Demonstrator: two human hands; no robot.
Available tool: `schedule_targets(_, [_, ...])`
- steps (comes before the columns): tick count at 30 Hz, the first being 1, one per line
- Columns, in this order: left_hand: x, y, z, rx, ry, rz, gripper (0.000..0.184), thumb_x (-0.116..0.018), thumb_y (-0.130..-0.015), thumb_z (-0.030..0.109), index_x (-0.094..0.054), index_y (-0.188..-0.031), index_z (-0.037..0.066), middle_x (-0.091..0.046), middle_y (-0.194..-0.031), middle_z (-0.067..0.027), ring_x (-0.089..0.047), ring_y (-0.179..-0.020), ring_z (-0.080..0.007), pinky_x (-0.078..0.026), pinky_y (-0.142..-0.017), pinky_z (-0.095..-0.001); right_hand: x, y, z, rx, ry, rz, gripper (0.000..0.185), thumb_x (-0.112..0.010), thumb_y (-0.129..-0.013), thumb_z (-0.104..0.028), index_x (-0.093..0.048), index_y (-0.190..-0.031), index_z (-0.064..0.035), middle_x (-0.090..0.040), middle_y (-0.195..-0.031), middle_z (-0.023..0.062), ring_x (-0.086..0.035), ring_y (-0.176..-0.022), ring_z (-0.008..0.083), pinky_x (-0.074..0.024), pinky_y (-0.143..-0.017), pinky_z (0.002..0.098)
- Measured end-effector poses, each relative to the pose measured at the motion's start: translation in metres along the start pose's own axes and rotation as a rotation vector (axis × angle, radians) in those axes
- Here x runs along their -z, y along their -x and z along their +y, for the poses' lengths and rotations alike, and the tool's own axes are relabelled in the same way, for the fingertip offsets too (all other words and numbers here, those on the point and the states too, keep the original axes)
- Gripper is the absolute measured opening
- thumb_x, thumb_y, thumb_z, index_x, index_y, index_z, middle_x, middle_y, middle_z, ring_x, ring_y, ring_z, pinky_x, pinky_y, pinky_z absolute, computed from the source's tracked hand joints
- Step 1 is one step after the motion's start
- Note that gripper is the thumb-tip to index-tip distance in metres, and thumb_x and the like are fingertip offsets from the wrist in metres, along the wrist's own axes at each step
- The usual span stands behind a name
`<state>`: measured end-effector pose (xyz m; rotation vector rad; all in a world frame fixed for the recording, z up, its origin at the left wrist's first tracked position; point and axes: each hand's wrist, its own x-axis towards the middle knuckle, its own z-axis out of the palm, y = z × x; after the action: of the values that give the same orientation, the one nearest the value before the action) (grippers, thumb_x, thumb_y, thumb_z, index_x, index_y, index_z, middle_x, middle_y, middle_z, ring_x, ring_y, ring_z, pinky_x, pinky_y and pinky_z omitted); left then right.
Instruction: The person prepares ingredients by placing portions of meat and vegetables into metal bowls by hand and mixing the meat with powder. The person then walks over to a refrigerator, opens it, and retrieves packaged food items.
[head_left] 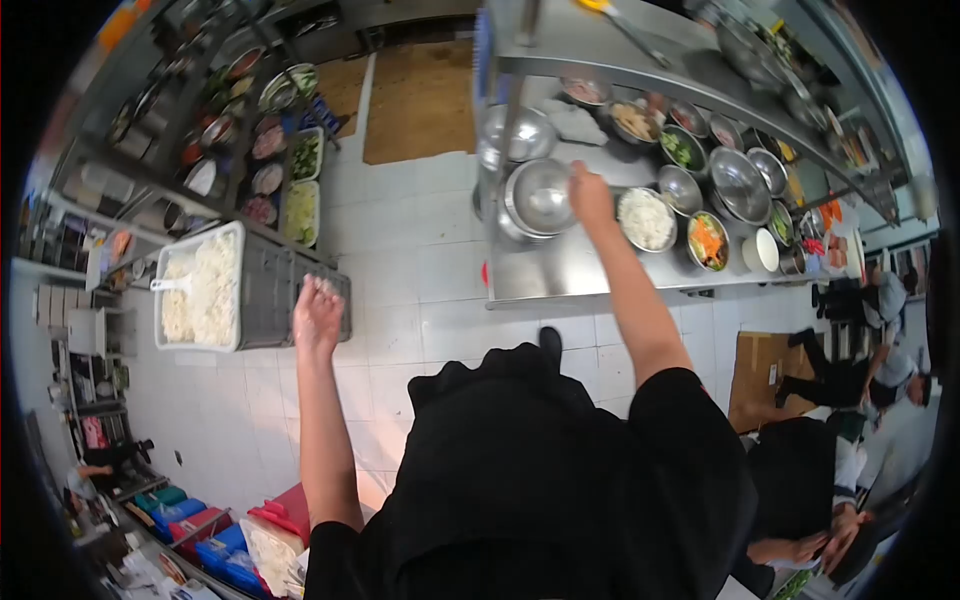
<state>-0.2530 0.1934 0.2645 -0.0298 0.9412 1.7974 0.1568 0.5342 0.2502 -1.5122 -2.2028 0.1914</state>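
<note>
Hands are well apart. Right hand (586, 190) is at the rim of a steel bowl (538, 198) on the bench (545, 278); whether it clamps the rim cannot be told. Left hand (319, 313), fingers curled, is near a white tub (240, 290) of rice (213, 280); contents unclear. Judged handling: bowl light, stiff, slippery if wet; grip the rim. Loaded tub likely heavy; support both sides.

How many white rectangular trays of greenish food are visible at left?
2: the darker-green tray farther off, the paler-green tray just nearer; others may be hidden.
</note>
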Motion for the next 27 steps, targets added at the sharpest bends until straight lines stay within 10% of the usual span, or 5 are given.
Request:
schedule_targets(12, [-0.036,-0.169,0.047,0.107,0.191,-0.132,0.019,-0.058,-0.099,0.025,-0.058,-0.084,0.013,-0.060,-0.078,0.0005,-0.057,-0.071,-0.0134,-0.050,-0.072,-0.0289,0.020,0.080,-0.069,0.227,-0.060,0.566,0.031,-0.050,-0.083,0.013,-0.063,-0.112,0.0092,-0.067,-0.121,0.0164,-0.065,-0.092,0.0199,-0.0501,-0.079,0.0266])
schedule_targets(13, [-0.046,-0.189,0.048,0.136,0.175,-0.107,0.020,-0.058,-0.099,0.026,-0.058,-0.084,0.012,-0.060,-0.077,0.0004,-0.057,-0.070,-0.0138,-0.051,-0.071,-0.0291,0.017,0.087,-0.081,0.049,-0.251,0.557,0.010,-0.056,-0.081,0.013,-0.056,-0.090,0.0073,-0.065,-0.122,0.0213,-0.065,-0.106,0.0331,-0.0514,-0.086,0.0329])
schedule_targets(17, [-0.077,-0.263,0.057,0.179,0.178,-0.141,0.022,-0.056,-0.099,0.025,-0.057,-0.082,0.012,-0.060,-0.076,-0.0005,-0.058,-0.070,-0.0144,-0.051,-0.070,-0.0290,-0.029,0.085,-0.149,0.025,-0.465,0.482,0.016,-0.054,-0.081,0.005,-0.040,-0.076,-0.0021,-0.066,-0.116,0.0240,-0.061,-0.087,0.0225,-0.0479,-0.077,0.0301])
schedule_targets(21, [-0.110,-0.338,0.085,0.202,0.197,-0.133,0.023,-0.056,-0.099,0.025,-0.056,-0.080,0.011,-0.060,-0.075,-0.0022,-0.058,-0.070,-0.0152,-0.051,-0.070,-0.0290,-0.110,0.011,-0.222,-0.548,-0.875,0.122,0.014,-0.053,-0.086,-0.002,-0.048,-0.098,0.0024,-0.063,-0.116,0.0209,-0.061,-0.099,0.0272,-0.0469,-0.087,0.0325])
schedule_targets(27, [-0.151,-0.458,0.167,0.111,0.205,-0.238,0.021,-0.057,-0.098,0.023,-0.056,-0.083,0.009,-0.061,-0.078,-0.0040,-0.058,-0.072,-0.0163,-0.051,-0.071,-0.0293,-0.171,-0.189,-0.266,-0.810,-1.712,-0.227,0.048,-0.051,-0.091,-0.003,-0.040,-0.137,0.0062,-0.057,-0.123,0.0233,-0.063,-0.104,0.0349,-0.0514,-0.093,0.0483])
